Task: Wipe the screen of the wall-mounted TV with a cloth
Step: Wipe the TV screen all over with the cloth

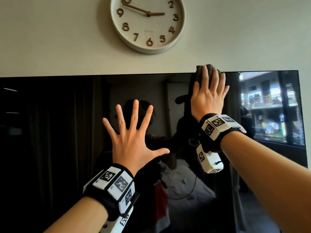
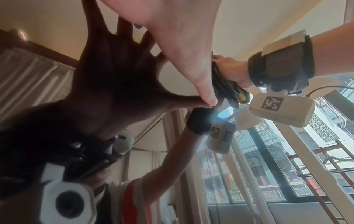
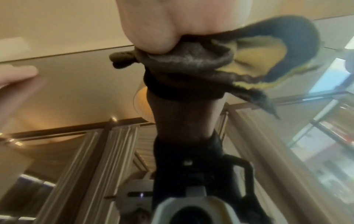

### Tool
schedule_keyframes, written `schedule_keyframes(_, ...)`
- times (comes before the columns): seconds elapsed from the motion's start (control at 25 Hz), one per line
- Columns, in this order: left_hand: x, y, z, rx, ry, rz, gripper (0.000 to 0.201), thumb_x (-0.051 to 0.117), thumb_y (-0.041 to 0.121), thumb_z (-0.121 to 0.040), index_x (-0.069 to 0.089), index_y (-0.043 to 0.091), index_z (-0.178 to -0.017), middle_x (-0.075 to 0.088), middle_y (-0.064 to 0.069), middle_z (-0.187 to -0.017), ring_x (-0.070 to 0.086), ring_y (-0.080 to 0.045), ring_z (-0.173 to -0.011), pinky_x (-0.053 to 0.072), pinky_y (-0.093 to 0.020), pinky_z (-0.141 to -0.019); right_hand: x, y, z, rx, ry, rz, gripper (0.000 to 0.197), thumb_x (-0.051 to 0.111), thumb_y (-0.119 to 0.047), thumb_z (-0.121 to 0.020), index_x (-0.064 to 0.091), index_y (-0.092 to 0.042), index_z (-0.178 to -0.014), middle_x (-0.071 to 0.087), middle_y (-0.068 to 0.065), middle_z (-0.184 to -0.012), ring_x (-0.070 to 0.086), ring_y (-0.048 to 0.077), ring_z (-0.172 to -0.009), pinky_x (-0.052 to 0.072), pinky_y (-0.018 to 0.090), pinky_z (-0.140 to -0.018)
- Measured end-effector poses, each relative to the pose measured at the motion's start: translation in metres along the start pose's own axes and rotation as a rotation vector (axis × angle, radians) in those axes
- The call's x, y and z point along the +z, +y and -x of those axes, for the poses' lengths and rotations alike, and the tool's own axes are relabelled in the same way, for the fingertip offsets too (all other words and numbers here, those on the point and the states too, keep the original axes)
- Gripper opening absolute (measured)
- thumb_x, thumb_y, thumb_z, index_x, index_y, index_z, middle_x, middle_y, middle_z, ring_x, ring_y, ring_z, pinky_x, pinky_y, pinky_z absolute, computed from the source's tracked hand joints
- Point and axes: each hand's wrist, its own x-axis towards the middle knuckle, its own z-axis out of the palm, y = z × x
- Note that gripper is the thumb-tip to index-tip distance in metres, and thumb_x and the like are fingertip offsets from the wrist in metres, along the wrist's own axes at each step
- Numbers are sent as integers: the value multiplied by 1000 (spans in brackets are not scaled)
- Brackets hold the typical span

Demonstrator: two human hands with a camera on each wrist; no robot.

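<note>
The black TV screen (image 1: 50, 132) fills the lower head view, its top edge just under the wall. My right hand (image 1: 209, 93) lies flat with straight fingers at the screen's top edge, pressing a dark grey cloth (image 1: 200, 71) with a yellow underside (image 3: 256, 59) against the glass. Part of the cloth pokes up past the fingertips onto the wall. My left hand (image 1: 133, 132) is spread wide, palm against the screen lower and to the left, holding nothing. In the left wrist view the left hand's thumb (image 2: 206, 94) touches the glass beside its dark reflection.
A round cream wall clock (image 1: 148, 22) hangs just above the TV, left of the cloth. The TV's right edge (image 1: 301, 115) is close to the right hand. The glass mirrors a window, curtains and the person.
</note>
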Motion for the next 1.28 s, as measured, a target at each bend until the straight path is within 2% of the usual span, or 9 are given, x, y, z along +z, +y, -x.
schedule_keyframes(0.08,0,1,0,1,8,-4,127,29,103,-57,-6,34,-159,-8,-7,-169,-8,-49,-150,6,-82,-108,4,-18,6,-39,-2,3,54,31,-36,-104,16,-27,-155,9,5,-163,-2,32,-149,1,56,-120)
schedule_keyframes(0.2,1,1,0,-8,9,3,128,28,103,-57,-2,33,-160,-7,-8,-169,-7,-49,-151,6,-81,-108,15,-58,22,-215,-82,-8,54,30,-36,-105,14,-28,-155,6,4,-163,-6,30,-149,-7,52,-118)
schedule_keyframes(0.28,1,1,0,-12,5,4,128,28,103,-57,-2,33,-160,-8,-7,-169,-8,-47,-151,5,-80,-109,16,-54,22,-255,-70,8,52,30,-36,-105,16,-28,-155,11,4,-162,-3,29,-150,-4,51,-119)
schedule_keyframes(0.52,-10,-33,7,-60,17,-30,129,30,103,-58,-1,29,-161,-5,-8,-169,-6,-48,-151,3,-79,-110,5,-21,1,-63,-3,0,51,32,-35,-104,24,-26,-153,17,6,-160,0,32,-149,1,55,-120)
schedule_keyframes(0.72,-25,-75,5,-102,-9,-59,138,29,104,-54,-3,23,-161,-7,-13,-168,-5,-53,-149,2,-78,-111,21,-97,35,-196,-82,5,51,31,-34,-104,22,-26,-154,13,8,-161,-5,35,-149,-6,55,-119)
schedule_keyframes(0.84,-28,-91,6,-128,-46,-4,140,27,105,-51,-10,26,-160,-15,-9,-168,-10,-51,-150,1,-77,-112,37,-148,60,-267,-107,3,52,30,-35,-104,19,-27,-154,13,6,-161,-4,34,-149,-7,54,-118)
schedule_keyframes(0.96,-26,-107,10,-91,-58,24,136,31,104,-53,-16,31,-158,-22,-1,-167,-15,-44,-151,2,-76,-113,38,-145,58,-261,-47,57,51,32,-36,-103,23,-28,-153,21,4,-159,3,32,-149,-1,55,-119)
schedule_keyframes(1.12,-22,-109,12,-59,-16,26,134,32,102,-55,-9,29,-160,-14,-1,-168,-9,-44,-152,4,-77,-112,32,-138,54,-97,-34,55,51,32,-35,-104,23,-25,-153,19,5,-159,1,34,-149,0,56,-119)
schedule_keyframes(1.28,-20,-109,11,-57,5,58,129,26,99,-56,-1,27,-161,-6,-4,-169,-3,-44,-153,7,-77,-112,47,-186,76,-291,-98,34,50,32,-34,-104,24,-27,-153,19,5,-159,1,34,-149,-2,55,-119)
